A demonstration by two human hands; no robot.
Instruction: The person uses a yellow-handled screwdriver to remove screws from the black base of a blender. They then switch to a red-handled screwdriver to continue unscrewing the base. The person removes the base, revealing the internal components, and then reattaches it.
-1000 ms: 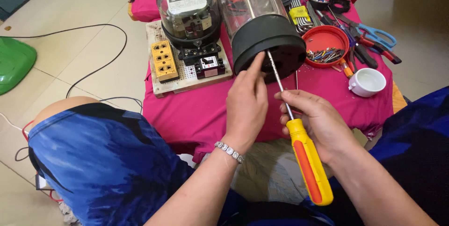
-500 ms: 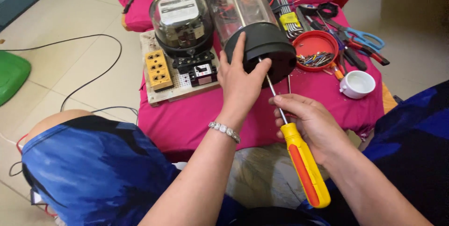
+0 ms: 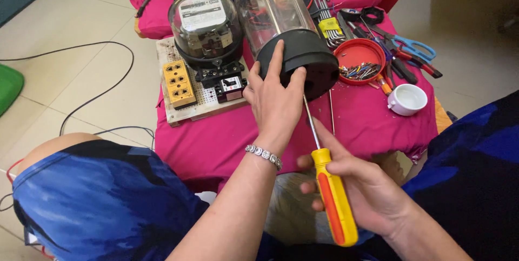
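A black-based electric meter with a clear glass dome (image 3: pixel 292 28) lies tilted on the pink-covered table (image 3: pixel 238 136), its base toward me. My left hand (image 3: pixel 275 99) presses on the black base and steadies it. My right hand (image 3: pixel 357 191) grips a screwdriver with a yellow and orange handle (image 3: pixel 334 199). Its metal shaft runs up to the underside of the black base. A silver bracelet circles my left wrist.
A second domed meter (image 3: pixel 205 23) stands on a perforated board with a yellow socket strip (image 3: pixel 179 82) and a breaker. A red dish of screws (image 3: pixel 359 58), a white cup (image 3: pixel 408 99), scissors (image 3: pixel 411 47), pliers and hex keys lie at right. Cables trail on the tiled floor.
The view has shifted, so the table sits higher in frame. My left hand slid up onto the meter's black base. The screwdriver stays against the base.
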